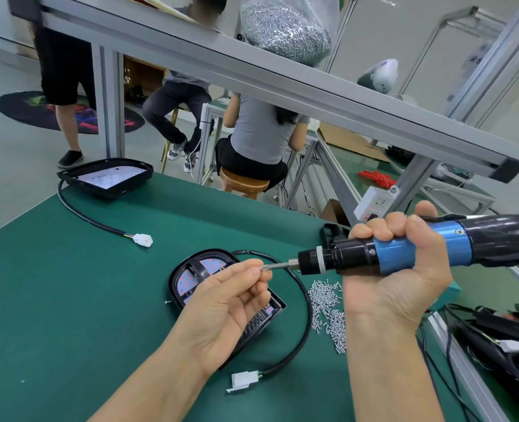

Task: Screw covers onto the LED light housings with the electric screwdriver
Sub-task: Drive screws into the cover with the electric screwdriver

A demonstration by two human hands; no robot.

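Observation:
My right hand (401,266) grips a black and blue electric screwdriver (404,249) held level, its bit pointing left. My left hand (231,303) pinches a small screw (262,268) at the bit's tip. Under my left hand a black LED light housing (197,278) with its cover lies on the green mat (69,300), partly hidden by my palm. Its black cable (305,300) loops round to a white connector (244,379). A pile of loose screws (328,309) lies just right of the housing.
A second housing (106,176) with cable and white connector (143,239) sits at the mat's far left corner. A bag of screws (285,25) rests on the aluminium frame rail (282,83) overhead. More cabled parts (501,339) lie at right. People sit and stand beyond the bench.

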